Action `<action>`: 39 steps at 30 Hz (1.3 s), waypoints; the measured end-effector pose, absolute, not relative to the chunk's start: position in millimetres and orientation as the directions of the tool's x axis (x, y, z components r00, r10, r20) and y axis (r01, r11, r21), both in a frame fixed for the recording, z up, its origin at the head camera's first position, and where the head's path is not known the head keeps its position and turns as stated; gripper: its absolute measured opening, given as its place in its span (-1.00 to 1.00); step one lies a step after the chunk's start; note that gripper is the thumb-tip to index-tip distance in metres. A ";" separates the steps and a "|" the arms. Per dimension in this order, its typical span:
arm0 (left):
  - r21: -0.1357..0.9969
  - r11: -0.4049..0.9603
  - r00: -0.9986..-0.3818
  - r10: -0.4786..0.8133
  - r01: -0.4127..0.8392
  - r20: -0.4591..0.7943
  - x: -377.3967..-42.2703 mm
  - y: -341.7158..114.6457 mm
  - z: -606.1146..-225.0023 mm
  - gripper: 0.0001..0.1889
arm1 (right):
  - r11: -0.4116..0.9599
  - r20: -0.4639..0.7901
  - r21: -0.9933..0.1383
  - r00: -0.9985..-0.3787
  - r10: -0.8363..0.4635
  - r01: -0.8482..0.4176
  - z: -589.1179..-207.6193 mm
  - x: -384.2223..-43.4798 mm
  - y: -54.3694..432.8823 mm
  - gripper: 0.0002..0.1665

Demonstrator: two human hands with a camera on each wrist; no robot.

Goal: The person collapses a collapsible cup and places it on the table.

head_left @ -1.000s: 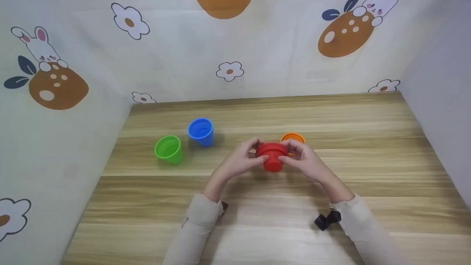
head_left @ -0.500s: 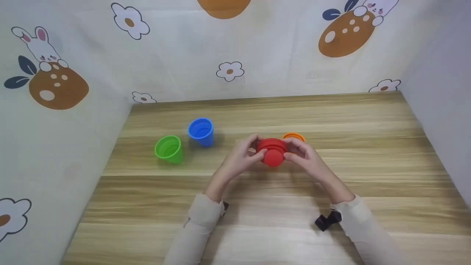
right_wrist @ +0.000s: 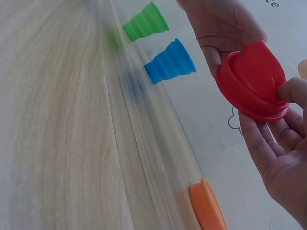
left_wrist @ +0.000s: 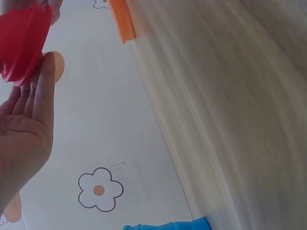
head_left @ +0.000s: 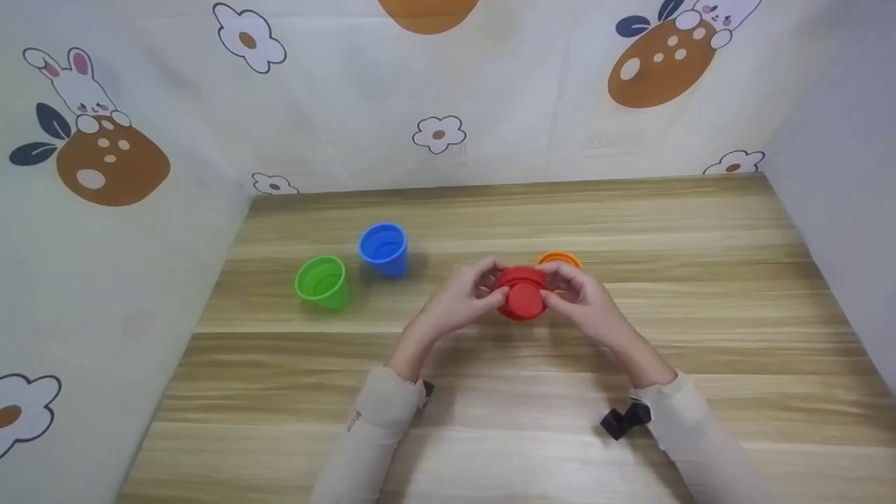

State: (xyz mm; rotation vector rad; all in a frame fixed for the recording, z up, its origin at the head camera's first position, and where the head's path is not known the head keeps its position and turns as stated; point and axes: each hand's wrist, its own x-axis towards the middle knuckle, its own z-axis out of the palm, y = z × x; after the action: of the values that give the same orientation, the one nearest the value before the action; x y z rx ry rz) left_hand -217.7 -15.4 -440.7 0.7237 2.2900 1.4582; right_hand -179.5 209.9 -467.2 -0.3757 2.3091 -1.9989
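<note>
Both left hand [head_left: 456, 299] and right hand [head_left: 586, 302], half curled, pinch the part-folded red collapsible cup [head_left: 525, 301] above the wooden table [head_left: 521, 434]. Probable step: collapsing it; next likely needs even base pressure.

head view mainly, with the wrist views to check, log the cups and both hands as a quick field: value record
held: red cup, lifted off the table, base toward the head camera, walls partly folded
left hand: grips the red cup's left side
right hand: grips the red cup's right side
green cup: tall, mouth up, on the table, leftmost
blue cup: tall, mouth up, on the table, between the green and orange cups
orange cup: squat, on the table, partly hidden behind the right hand
</note>
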 end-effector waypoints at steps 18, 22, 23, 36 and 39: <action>0.922 0.313 -0.865 0.500 0.230 0.046 -215.3 -3.5 -437.8 -0.70 | -0.085 0.086 -0.994 -0.968 -0.238 -0.068 -471.2 -175.2 212.5 -0.57; 0.924 0.311 -0.868 0.496 0.224 0.043 -215.0 -3.3 -439.3 -0.71 | -0.056 0.056 -0.997 -0.974 -0.221 -0.045 -472.1 -176.1 212.6 -0.57; 0.924 0.312 -0.867 0.497 0.220 0.039 -215.0 -3.4 -439.6 -0.71 | -0.048 0.051 -0.998 -0.975 -0.217 -0.042 -472.5 -176.4 212.7 -0.57; 0.928 0.317 -0.825 0.564 0.197 -0.018 -215.9 -4.7 -442.3 -0.60 | 0.066 0.083 -0.993 -0.970 -0.227 -0.100 -472.9 -178.6 213.4 -0.56; 0.929 0.316 -0.841 0.540 0.191 -0.011 -215.9 -2.8 -442.0 -0.60 | 0.037 0.075 -0.996 -0.974 -0.212 -0.084 -473.7 -178.6 212.2 -0.56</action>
State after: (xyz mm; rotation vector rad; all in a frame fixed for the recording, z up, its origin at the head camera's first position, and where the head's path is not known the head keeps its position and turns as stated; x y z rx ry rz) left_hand -215.9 -2.8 -442.0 0.6559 2.2672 1.5340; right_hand -178.6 212.2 -473.7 -0.3144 2.1934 -2.0939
